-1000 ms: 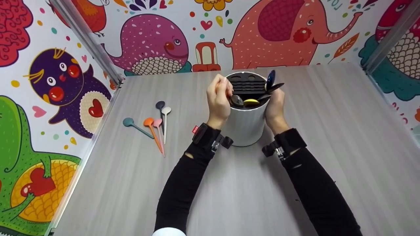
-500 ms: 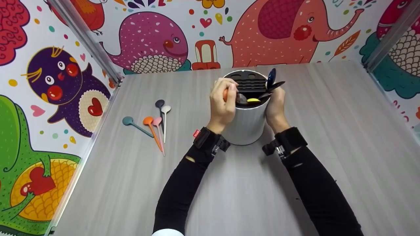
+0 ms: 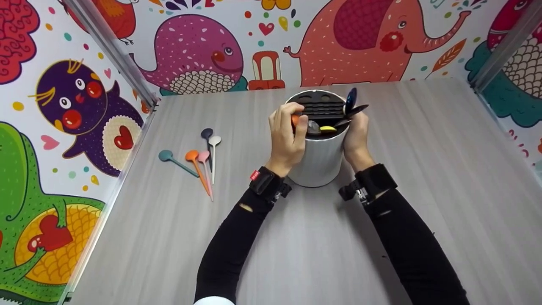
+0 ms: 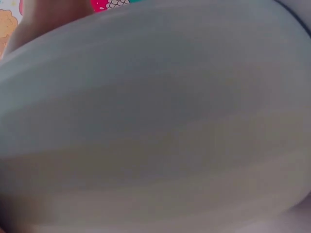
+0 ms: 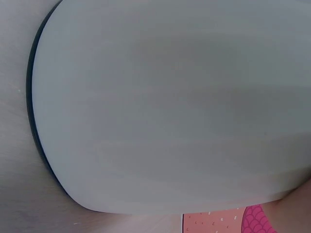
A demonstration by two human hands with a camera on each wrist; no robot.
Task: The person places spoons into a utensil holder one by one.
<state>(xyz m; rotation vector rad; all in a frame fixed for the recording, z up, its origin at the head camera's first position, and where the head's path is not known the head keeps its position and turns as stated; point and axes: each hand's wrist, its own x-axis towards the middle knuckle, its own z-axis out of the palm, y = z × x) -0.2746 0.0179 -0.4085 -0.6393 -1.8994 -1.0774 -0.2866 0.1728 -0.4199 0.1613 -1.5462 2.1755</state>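
Note:
A white cylindrical utensil holder (image 3: 315, 165) with a black slotted top (image 3: 322, 106) stands on the table. My left hand (image 3: 287, 137) is at its left rim, fingers and thumb curled about an orange spoon (image 3: 295, 120) whose lower part is hidden. My right hand (image 3: 356, 140) grips the holder's right side, its fingertips out of sight behind it. Inside the rim show a metal spoon (image 3: 313, 128), a yellow utensil head (image 3: 327, 129), a dark blue spoon (image 3: 350, 100) and a black one (image 3: 358, 110). The holder's white wall (image 4: 160, 121) fills most of both wrist views.
Left of the holder lie several small spoons: a teal one (image 3: 166, 155), an orange one (image 3: 192, 156), a pink one (image 3: 204, 156), a white one (image 3: 215, 140) and a dark one (image 3: 206, 134). Cartoon-printed panels (image 3: 194, 55) border the grey table (image 3: 144, 237) at the back and sides.
My left hand has turned and shifted slightly right along the rim, and the orange spoon now shows between thumb and fingers. My right hand keeps its grip; the holder stays in place.

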